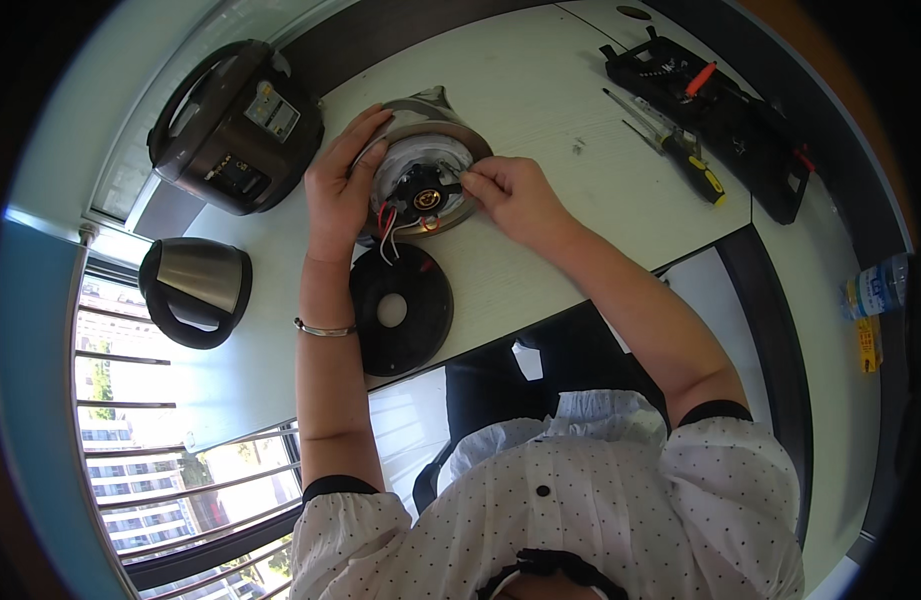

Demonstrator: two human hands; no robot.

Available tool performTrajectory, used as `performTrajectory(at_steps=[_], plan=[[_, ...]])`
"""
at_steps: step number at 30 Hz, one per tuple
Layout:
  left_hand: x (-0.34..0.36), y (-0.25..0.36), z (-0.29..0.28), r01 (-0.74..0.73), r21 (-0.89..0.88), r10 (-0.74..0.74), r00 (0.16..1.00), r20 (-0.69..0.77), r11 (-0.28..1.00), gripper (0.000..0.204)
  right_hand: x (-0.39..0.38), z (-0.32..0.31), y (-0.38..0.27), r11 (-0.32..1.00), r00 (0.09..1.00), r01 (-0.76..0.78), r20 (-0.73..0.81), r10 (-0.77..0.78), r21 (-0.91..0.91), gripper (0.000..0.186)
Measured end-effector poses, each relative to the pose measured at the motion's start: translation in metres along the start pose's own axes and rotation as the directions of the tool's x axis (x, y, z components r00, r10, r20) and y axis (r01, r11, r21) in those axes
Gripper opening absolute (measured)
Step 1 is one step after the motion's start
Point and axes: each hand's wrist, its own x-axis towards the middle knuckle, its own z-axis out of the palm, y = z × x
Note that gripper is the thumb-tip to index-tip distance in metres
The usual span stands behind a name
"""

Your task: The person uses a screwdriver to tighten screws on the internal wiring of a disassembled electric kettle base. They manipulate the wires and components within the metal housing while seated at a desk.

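A metal kettle body [428, 150] lies with its underside up on the pale desk [550, 110], showing a black round fitting [421, 197] with red and white wires. My left hand [342, 182] grips the kettle's left side, fingers along it. My right hand [510, 200] has thumb and index finger pinched at the fitting's right edge, on something too small to make out. A black disc-shaped base plate [417, 305] with a centre hole lies just below the kettle, beside my left forearm.
A dark cooker [200, 150] and steel kettle [195, 280] stand at left. At right are a black open tool case [743, 130] with a red-handled tool [700, 80], a yellow-black screwdriver [695, 170], a bottle [875, 287] and a yellow item [868, 345]. A barred window is at lower left.
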Motion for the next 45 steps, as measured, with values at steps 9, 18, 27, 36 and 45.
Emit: performTrajectory(at_steps=[9, 18, 27, 36, 45], plan=[[-0.001, 0.0, -0.001, 0.026, -0.038, -0.026, 1.0, 0.001, 0.999, 0.027, 0.002, -0.012, -0.011, 0.809, 0.916, -0.39, 0.273, 0.294, 0.439, 0.024], [-0.003, 0.0, 0.0, 0.043, -0.043, -0.042, 0.999, 0.003, 0.998, 0.028, -0.005, 0.003, 0.006, 0.873, 0.939, 0.3, -0.04, -0.341, -0.384, 0.019], [-0.004, 0.0, 0.001, 0.06, -0.079, -0.059, 0.998, 0.01, 0.995, 0.029, -0.011, 0.007, 0.008, 0.738, 0.862, 0.353, -0.108, -0.496, -0.576, 0.016], [-0.005, -0.003, 0.002, 0.062, -0.095, -0.062, 0.998, 0.005, 0.994, 0.029, -0.011, 0.004, 0.003, 0.844, 0.886, 0.314, -0.184, -0.425, -0.435, 0.017], [-0.004, 0.001, 0.001, 0.072, -0.089, -0.07, 0.997, 0.015, 0.993, 0.029, -0.007, 0.002, 0.003, 0.916, 0.928, 0.284, -0.16, -0.337, -0.283, 0.018]])
